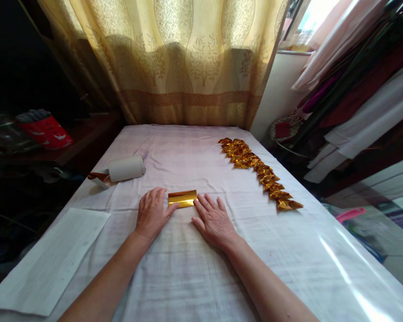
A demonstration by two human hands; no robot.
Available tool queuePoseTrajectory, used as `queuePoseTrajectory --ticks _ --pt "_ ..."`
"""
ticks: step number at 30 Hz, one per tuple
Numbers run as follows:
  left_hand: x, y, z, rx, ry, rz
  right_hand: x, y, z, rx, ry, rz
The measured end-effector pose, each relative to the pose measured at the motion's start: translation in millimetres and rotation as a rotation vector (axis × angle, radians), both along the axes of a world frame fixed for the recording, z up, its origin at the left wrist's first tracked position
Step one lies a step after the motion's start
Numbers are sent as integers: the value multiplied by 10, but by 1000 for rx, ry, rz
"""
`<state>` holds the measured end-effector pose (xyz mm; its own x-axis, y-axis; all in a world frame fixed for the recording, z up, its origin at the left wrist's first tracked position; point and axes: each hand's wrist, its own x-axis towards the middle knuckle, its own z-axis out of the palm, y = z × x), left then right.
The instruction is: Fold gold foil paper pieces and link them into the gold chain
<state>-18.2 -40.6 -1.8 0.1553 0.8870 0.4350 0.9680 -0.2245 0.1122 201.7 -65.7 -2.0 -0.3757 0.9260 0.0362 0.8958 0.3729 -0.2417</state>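
Note:
A small folded rectangle of gold foil paper (182, 198) lies flat on the white cloth-covered table (188, 147). My left hand (151, 212) rests palm down at the foil's left end, thumb touching its lower left corner. My right hand (213, 219) lies flat at the foil's right end, fingertips touching its edge. Neither hand grips anything. A row of several folded gold foil pieces (260, 172) runs diagonally along the table's right side, beyond my right hand.
A white roll with a gold foil end (122, 170) lies at the left. A white sheet of paper (50, 259) sits at the front left corner. A patterned curtain (188, 58) hangs behind; clothes (356, 89) hang at the right. A red bag (47, 130) sits at the left.

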Motion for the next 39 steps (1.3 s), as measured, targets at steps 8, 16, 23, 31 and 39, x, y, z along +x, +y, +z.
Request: queuePoseTrajectory --ticks 8,16,23,31,39 --pt "-52 26 -205 -5 -91 -51 9 -4 13 17 8 -24" --pt "-36 29 -112 -86 -218 -102 35 4 -5 57 141 -21" --pt "-99 70 -73 -213 -468 -242 118 134 -259 284 481 -106" --pt "-17 19 -31 -567 -1075 -325 131 136 -170 281 837 -44" --pt "87 -34 6 -679 -1335 -332 15 36 -101 2 1147 -176"
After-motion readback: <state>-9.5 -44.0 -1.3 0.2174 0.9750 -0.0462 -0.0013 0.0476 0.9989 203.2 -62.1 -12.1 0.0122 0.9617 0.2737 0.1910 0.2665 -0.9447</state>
